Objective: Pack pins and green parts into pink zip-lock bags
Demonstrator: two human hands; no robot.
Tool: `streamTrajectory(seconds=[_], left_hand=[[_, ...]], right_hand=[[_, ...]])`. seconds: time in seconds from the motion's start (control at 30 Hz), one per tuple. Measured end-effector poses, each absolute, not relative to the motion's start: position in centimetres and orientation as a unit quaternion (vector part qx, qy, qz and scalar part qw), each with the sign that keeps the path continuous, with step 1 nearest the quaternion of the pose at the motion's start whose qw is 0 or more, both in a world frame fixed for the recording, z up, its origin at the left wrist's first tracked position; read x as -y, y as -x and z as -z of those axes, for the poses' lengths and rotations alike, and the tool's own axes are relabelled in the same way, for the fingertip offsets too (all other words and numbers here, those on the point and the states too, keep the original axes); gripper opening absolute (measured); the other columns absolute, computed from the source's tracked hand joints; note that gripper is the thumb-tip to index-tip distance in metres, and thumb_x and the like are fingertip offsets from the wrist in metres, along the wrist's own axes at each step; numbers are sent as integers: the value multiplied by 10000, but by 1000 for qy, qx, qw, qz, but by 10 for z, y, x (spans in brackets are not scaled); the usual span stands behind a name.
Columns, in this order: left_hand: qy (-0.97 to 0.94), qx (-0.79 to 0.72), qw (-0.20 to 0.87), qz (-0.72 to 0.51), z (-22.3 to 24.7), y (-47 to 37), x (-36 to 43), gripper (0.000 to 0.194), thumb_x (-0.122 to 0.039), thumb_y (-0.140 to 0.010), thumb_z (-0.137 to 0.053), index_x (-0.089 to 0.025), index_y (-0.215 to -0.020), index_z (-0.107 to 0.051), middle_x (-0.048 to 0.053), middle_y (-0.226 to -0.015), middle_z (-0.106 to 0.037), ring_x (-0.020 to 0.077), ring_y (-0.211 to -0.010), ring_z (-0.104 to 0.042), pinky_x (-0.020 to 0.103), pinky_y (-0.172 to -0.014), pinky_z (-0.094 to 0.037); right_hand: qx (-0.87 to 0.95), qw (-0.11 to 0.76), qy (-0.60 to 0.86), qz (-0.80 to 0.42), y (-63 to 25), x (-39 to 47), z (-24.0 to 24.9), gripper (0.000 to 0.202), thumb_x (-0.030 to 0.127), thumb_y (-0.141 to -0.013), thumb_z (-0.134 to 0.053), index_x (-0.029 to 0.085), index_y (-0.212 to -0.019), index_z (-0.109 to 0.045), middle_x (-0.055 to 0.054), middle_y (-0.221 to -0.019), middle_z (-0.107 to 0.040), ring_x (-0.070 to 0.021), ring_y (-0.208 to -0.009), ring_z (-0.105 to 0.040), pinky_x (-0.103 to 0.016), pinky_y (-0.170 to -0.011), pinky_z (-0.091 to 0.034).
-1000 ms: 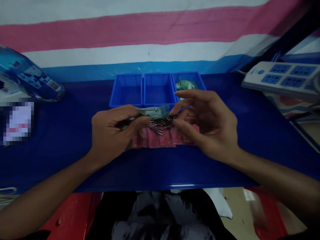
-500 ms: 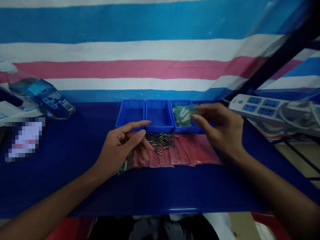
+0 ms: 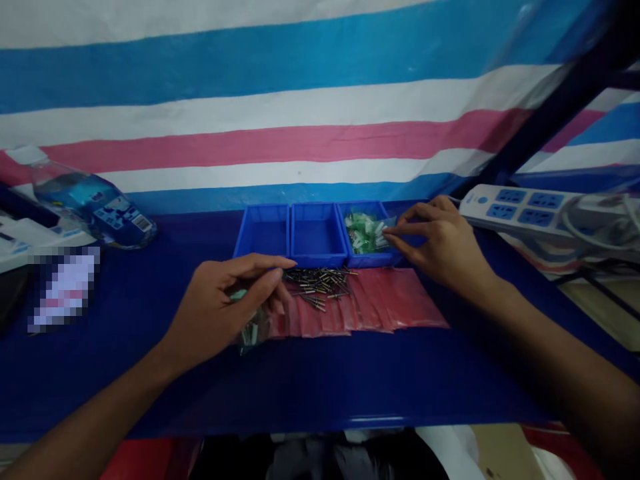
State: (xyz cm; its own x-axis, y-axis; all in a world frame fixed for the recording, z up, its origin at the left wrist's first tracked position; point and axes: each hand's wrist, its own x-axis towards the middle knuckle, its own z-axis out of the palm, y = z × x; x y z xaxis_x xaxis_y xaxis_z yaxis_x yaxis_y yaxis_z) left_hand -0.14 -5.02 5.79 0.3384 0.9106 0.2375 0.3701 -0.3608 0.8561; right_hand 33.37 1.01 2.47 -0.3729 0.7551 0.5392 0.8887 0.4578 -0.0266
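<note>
My right hand [image 3: 435,243] is at the right-hand blue bin [image 3: 367,261], thumb and fingers pinched on the edge of a small clear plastic bag [image 3: 381,230] with white pieces in it. Greenish bags [image 3: 361,235] with similar white pieces lie in that bin. My left hand [image 3: 233,297] hovers in front of the bins, fingers loosely stretched and thumb apart, with nothing seen in it. Under its palm, partly hidden, is another greenish bag [image 3: 251,332]. Beside its fingertips lies a pile of thin metal pins [image 3: 320,281], on a row of overlapping red plastic bags [image 3: 370,307].
The left bin [image 3: 265,230] and middle bin [image 3: 316,230] adjoin the right one. A tilted bottle with blue liquid [image 3: 113,210] stands at the left. A white power strip [image 3: 520,207] with cables is at the right. Behind the blue table [image 3: 350,380] hangs a striped sheet [image 3: 260,143].
My right hand has lowered the small bag onto the others in the right bin. My left hand has shifted slightly left and down, showing more of the bag under it. The view has tilted slightly.
</note>
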Motion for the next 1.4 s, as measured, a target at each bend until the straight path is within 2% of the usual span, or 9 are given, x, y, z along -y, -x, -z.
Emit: streamTrajectory(seconds=[0.3, 0.4, 0.57, 0.8, 1.0, 1.07, 1.17, 1.27, 1.4], left_hand=[[-854, -432, 94, -274, -53, 53, 64, 182, -306, -913, -626, -302, -1082, -694, -40, -1039, -726, 142, -883, -696, 246, -809, -566], [-887, -410, 68, -202, -33, 66, 72, 316, -333, -915, -626, -302, -1229, -632, 3, -1312, -619, 223, -1182, -606, 373, -1021, -516], [-923, -372, 0, -102, -7, 73, 84, 524, -341, -937, -590, -291, -1441, -458, 53, -1541, -407, 292, -1415, -397, 482, -1113, -453], [-927, -320, -115, -158, -1, 81, 88, 598, -99, -916, -559, -234, -1478, -408, 44, -1377, -598, 225, -1239, -595, 376, -1057, -500], [-804, -463, -125, -350, -22, 62, 82, 293, -178, -858, -686, -326, -1109, -714, -55, -945, -769, 182, -808, -741, 294, -758, -601], [-731, -557, -84, -385, -31, 46, 75, 210, -276, -852, -714, -338, -1052, -736, -65, -869, -766, 169, -764, -735, 257, -678, -589], [-687, -539, 143, -465, -39, 19, 57, 183, -319, -831, -744, -312, -1014, -752, -45, -914, -767, 152, -799, -733, 235, -732, -601], [-646, -458, 414, -448, -35, -3, 37, 209, -327, -817, -759, -252, -1012, -751, 12, -934, -769, 171, -816, -739, 254, -740, -619], [-589, -418, 550, -420, -20, -19, 24, 277, -312, -802, -778, -203, -1052, -731, 54, -933, -767, 190, -845, -741, 283, -761, -628]], right_hand=[[836, 253, 460, 157, -323, -9, -23, 261, 260, -944, -549, 165, -1076, -753, -122, -1102, -710, -301, -990, -566, -441, -819, -469], [875, 186, 422, 145, -314, -5, -22, 378, 392, -993, -471, 177, -1221, -683, -119, -1194, -706, -291, -1024, -628, -454, -860, -437], [895, 114, 405, 149, -314, -3, -21, 453, 479, -1020, -378, 209, -1100, -733, -90, -1157, -731, -251, -919, -689, -437, -849, -410], [880, 227, 374, 183, -306, 7, -29, 293, 342, -988, -506, 171, -1032, -740, -82, -1088, -751, -240, -931, -697, -403, -838, -457], [882, 315, 287, 200, -289, 24, -31, 177, 203, -925, -598, 151, -1062, -696, -77, -1019, -755, -197, -839, -695, -346, -733, -511], [884, 332, 272, 184, -283, 28, -28, 296, 157, -923, -588, 153, -1215, -637, -92, -1097, -735, -200, -886, -694, -340, -730, -534], [887, 345, 288, 109, -276, 32, -23, 471, 98, -933, -547, 247, -1379, -525, -89, -1318, -631, -188, -973, -679, -318, -714, -557], [879, 375, 288, 56, -273, 34, -18, 544, 61, -925, -537, 328, -1398, -509, -47, -1434, -542, -158, -974, -672, -293, -708, -576], [865, 421, 273, 16, -273, 31, -15, 441, 88, -917, -584, 311, -1297, -609, -41, -1401, -585, -150, -964, -682, -285, -716, -594]])
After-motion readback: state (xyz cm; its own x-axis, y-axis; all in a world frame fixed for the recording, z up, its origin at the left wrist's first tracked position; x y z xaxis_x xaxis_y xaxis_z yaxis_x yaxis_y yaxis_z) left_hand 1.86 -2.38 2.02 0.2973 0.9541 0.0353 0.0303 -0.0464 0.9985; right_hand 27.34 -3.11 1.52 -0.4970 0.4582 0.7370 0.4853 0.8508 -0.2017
